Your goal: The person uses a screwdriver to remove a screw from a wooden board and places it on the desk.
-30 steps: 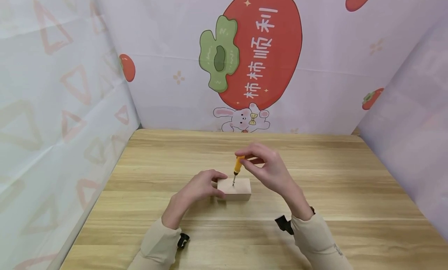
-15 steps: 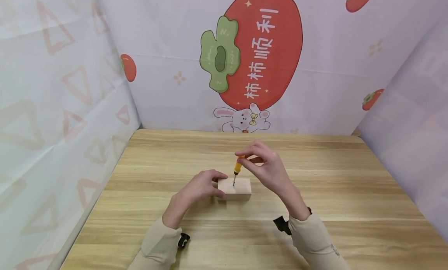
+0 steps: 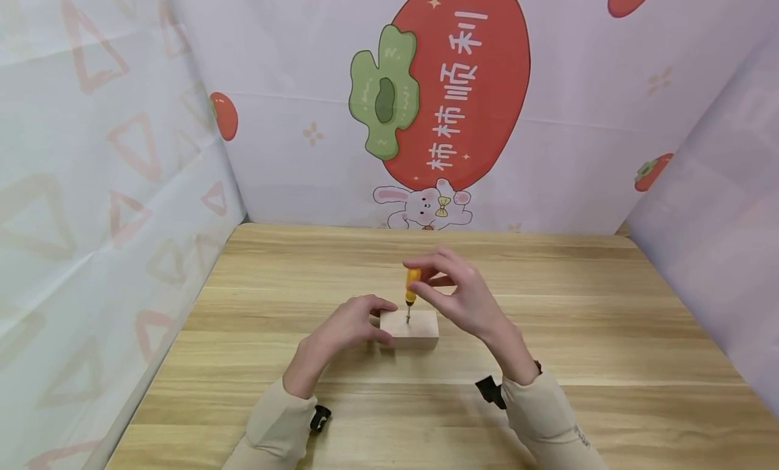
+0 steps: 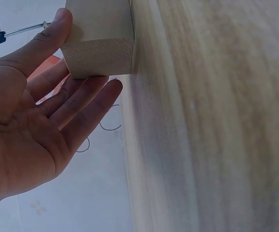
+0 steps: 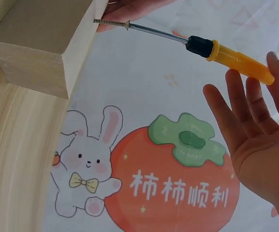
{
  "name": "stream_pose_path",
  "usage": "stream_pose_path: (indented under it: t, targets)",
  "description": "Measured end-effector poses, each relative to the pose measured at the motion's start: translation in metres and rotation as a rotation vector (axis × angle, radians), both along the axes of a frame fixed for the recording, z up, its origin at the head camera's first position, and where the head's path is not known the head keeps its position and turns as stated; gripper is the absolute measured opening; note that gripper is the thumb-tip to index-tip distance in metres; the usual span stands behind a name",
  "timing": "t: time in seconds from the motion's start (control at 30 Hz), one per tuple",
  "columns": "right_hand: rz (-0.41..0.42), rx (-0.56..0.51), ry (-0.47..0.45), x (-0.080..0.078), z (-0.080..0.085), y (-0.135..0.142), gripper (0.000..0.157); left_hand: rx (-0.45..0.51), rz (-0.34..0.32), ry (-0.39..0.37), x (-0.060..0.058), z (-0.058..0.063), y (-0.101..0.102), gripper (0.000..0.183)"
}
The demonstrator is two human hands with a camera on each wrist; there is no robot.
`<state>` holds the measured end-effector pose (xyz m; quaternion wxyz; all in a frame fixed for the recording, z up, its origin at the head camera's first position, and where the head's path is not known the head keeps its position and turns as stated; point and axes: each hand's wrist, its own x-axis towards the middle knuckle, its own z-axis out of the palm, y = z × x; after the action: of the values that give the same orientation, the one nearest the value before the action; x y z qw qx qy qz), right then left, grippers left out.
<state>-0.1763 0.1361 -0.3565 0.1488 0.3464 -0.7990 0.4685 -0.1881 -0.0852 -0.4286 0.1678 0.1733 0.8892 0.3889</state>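
Right hand (image 3: 464, 294) pinches screwdriver (image 5: 199, 46), seated on screw (image 5: 111, 22) standing proud of block (image 3: 420, 329); left hand (image 3: 348, 323) grips block's left end on table (image 3: 274, 267). Off-axis push could tilt screw.

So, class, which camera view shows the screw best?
Right wrist: the screw shows threads and head clearly. In the head view it's tiny; the left wrist shows mainly its head, beside the left hand.

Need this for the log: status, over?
Left grip holding block; right grip pinching screwdriver. Screw meeting block, mostly exposed. Nothing visibly in the way.
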Motion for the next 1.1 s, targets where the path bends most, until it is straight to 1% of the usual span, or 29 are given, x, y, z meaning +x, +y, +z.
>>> stream_pose_path:
  t: [0.2,0.43,0.53,0.6,0.73,0.8,0.83,0.9,1.0,1.1]
  targets:
    - [-0.054,-0.02,0.025,0.001,0.001,0.002,0.026,0.004,-0.01,0.002,0.001,0.002,0.002,0.059]
    - [-0.011,0.03,0.004,0.002,0.004,0.006,0.032,0.002,-0.002,0.0,0.001,0.0,0.002,0.058]
    - [-0.011,0.043,-0.001,0.002,0.004,0.006,0.032,-0.001,-0.001,0.0,0.0,0.0,0.002,0.059]
    - [-0.034,0.028,-0.006,0.002,0.004,0.005,0.03,-0.004,0.001,0.001,0.0,0.0,0.002,0.06]
    - [-0.131,-0.007,-0.014,0.003,0.005,0.002,0.026,-0.01,0.0,0.005,-0.001,-0.001,0.001,0.06]
    - [-0.159,-0.007,-0.01,0.004,0.006,0.002,0.025,-0.007,-0.001,0.002,-0.001,-0.001,0.001,0.06]
    - [-0.158,0.001,-0.007,0.005,0.007,0.002,0.025,-0.008,-0.003,0.003,-0.001,-0.002,0.001,0.061]
    - [-0.128,0.029,-0.009,0.007,0.009,0.002,0.027,-0.008,0.0,0.0,-0.002,-0.003,0.001,0.06]
    - [-0.068,0.072,-0.035,0.009,0.013,0.002,0.031,-0.005,-0.001,0.001,-0.002,-0.003,0.0,0.061]
    - [-0.048,0.098,-0.07,0.01,0.014,0.001,0.031,0.0,0.001,-0.001,-0.002,-0.003,-0.001,0.061]
